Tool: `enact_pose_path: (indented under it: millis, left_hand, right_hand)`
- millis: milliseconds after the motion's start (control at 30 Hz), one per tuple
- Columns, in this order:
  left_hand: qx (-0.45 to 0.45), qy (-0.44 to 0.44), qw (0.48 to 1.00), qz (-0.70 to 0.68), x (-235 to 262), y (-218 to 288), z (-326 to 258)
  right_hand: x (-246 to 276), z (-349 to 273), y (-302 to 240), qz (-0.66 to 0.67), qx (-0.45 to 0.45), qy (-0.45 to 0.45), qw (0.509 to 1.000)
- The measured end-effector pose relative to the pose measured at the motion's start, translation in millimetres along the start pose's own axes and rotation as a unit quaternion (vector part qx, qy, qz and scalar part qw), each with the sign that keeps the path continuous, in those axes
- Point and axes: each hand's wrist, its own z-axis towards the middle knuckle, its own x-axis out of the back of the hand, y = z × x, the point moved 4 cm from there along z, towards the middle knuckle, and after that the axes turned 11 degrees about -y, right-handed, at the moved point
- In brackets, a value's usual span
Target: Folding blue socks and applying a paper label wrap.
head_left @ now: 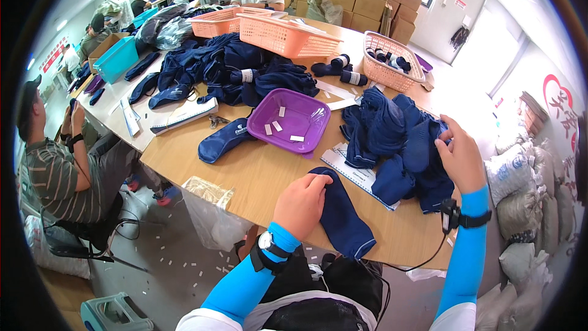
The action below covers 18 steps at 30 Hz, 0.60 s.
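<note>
A navy sock [340, 213] lies flat on the wooden worktop [257, 178] at its near edge. Its long axis runs from far-left to near-right: the rounded end points away toward the purple tray, and the other end, with a thin pale line across it, reaches the near rim of the worktop. The left hand [300, 203] rests on the sock's left side, fingers curled and pressed down on the fabric, a watch on its wrist and a bright blue sleeve up the forearm.

The right hand [460, 158] is further right, fingers closed in a pinch on the right edge of a heap of navy socks [398, 147]; its wrist carries a black strap with a cable. Under the heap's near-left side lies a white printed card [352, 171].

Just beyond the flat sock sits a purple plastic tray [291, 119] holding a few small white labels. To its left lies a single dark blue sock [222, 141]. Further off, a larger pile of navy socks [226, 70] spreads across the worktop, with orange mesh baskets [285, 35] behind it and another basket [392, 61] of rolled socks at far right. A person in a striped shirt [58, 178] sits at the left.
</note>
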Motion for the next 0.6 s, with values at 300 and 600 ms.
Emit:
enact_pose_path:
  millis: [300, 600]
  left_hand:
    - [-0.041, -0.007, 0.999, 0.011, 0.9, -0.5, 1.8]
    - [-0.038, 0.013, 0.995, 0.090, -5.8, -8.5, 3.7]
  right_hand:
    - [-97.1, -168.1, -71.8, 0.114, 0.054, -0.209, 0.970]
    - [-119.0, -175.1, -53.4, 0.191, 0.106, -0.138, 0.966]
